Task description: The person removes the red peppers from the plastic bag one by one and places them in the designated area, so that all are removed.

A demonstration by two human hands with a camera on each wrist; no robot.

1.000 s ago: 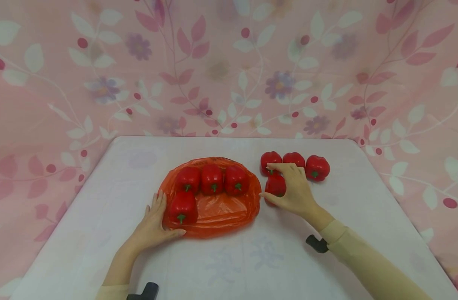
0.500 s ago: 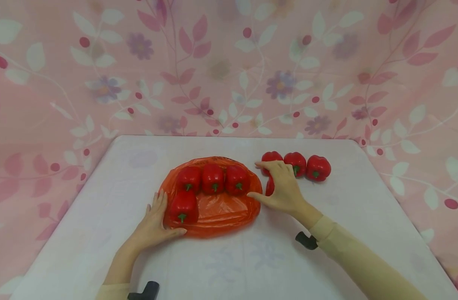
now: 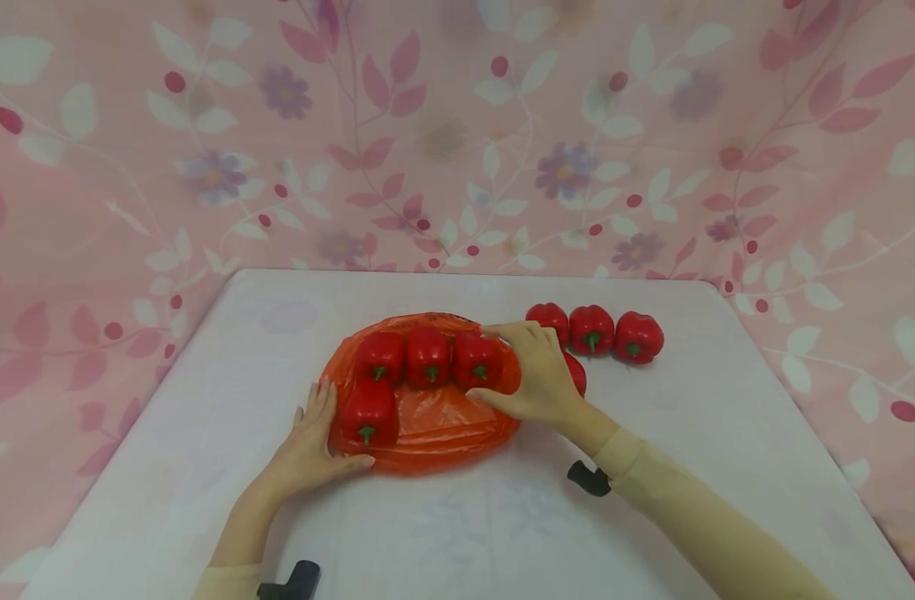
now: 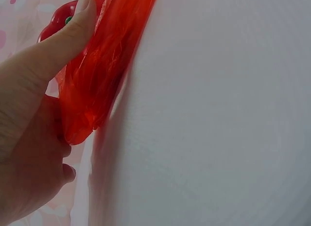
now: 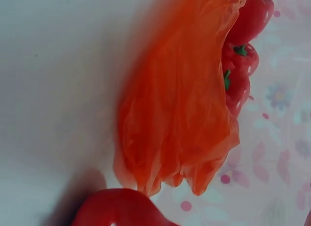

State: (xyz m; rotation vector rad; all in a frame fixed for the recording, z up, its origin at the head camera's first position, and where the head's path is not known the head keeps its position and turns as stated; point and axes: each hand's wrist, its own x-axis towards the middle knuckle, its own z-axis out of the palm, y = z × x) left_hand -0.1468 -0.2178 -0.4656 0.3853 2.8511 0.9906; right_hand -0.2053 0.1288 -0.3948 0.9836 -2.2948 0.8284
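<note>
An orange plastic bag, spread open on the table, holds several red bell peppers. At the bag's left side lies my left hand, fingers straight along the outer edge and thumb by the front rim. In the left wrist view, the thumb lies over the bag's orange folds. My right hand reaches over the bag's right rim, thumb and fingers spread near the rightmost pepper inside. A loose bell pepper lies just behind that hand, partly hidden by it.
Three more loose bell peppers stand in a row at the back right of the white table. A pink floral cloth hangs behind the table. Black wrist mounts show below both hands.
My right hand has moved left, from around the loose pepper to over the bag's right rim. That pepper stays on the table and shows on the hand's right side. The left hand stays put.
</note>
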